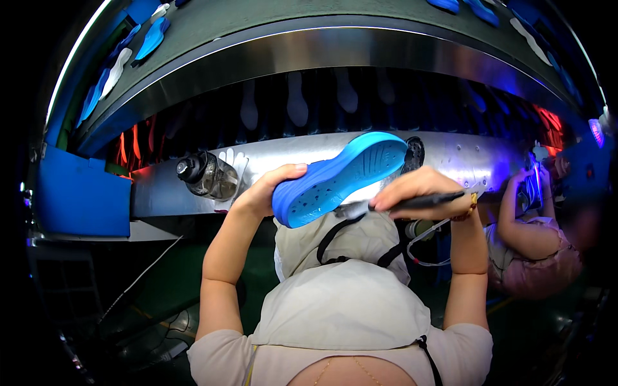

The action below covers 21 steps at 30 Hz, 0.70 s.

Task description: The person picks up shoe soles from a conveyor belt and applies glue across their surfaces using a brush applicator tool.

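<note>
My left hand [265,188] is closed round the heel end of a blue shoe sole [341,174], its thumb on the upper edge. The sole is tilted, its lighter blue, hole-dotted and grooved face toward me. In my right hand [421,186] is a brush-like tool with a dark handle [428,201]. Its grey flat end [353,210] lies by the sole's lower edge; whether it touches cannot be made out. Behind the toe end, a black sole-shaped piece [413,154] rests on the metal ledge [444,151].
A dark-lidded bottle [209,177] and a white glove [237,164] sit on the ledge at left. Above runs a green conveyor belt [270,19] carrying blue and white soles [152,40]. More soles [297,100] hang beneath. A co-worker [531,238] sits at right.
</note>
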Tool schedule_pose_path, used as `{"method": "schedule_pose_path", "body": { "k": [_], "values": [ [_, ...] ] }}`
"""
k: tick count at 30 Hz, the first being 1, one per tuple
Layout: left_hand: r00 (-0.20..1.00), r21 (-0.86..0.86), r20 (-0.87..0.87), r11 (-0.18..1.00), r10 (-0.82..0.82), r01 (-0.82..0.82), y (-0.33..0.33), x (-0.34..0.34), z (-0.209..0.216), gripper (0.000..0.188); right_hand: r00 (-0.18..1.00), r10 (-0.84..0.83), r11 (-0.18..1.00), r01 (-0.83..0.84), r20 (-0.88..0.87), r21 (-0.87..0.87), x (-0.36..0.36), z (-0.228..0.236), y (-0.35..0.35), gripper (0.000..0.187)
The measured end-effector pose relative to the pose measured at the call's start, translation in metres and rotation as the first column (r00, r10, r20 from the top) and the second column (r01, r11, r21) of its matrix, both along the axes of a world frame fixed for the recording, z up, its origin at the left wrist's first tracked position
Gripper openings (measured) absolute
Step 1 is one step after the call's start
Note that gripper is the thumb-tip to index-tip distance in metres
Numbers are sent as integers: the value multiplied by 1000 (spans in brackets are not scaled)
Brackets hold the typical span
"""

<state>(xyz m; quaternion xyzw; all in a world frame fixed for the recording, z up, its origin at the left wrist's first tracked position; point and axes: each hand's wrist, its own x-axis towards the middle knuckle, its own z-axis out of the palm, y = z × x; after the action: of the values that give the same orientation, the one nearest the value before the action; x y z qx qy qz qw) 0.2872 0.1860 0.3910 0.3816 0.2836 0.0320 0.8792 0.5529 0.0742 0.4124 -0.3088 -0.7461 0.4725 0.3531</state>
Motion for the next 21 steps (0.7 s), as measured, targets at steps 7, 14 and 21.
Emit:
{"method": "schedule_pose_path", "body": {
  "k": [7,14,21],
  "values": [
    [990,64,19,988,141,-142,-4,-7,0,61,999,-37,998,38,27,-40,9,-16,-7,24],
    [975,73,73,974,209,-214,3,-21,-1,51,940,-322,932,294,-114,-214,12,-25,-3,21],
    [885,397,307,798,350,-453,11,-17,-15,65,889,-266,964,258,-373,-72,-6,3,-26,23]
  ]
}}
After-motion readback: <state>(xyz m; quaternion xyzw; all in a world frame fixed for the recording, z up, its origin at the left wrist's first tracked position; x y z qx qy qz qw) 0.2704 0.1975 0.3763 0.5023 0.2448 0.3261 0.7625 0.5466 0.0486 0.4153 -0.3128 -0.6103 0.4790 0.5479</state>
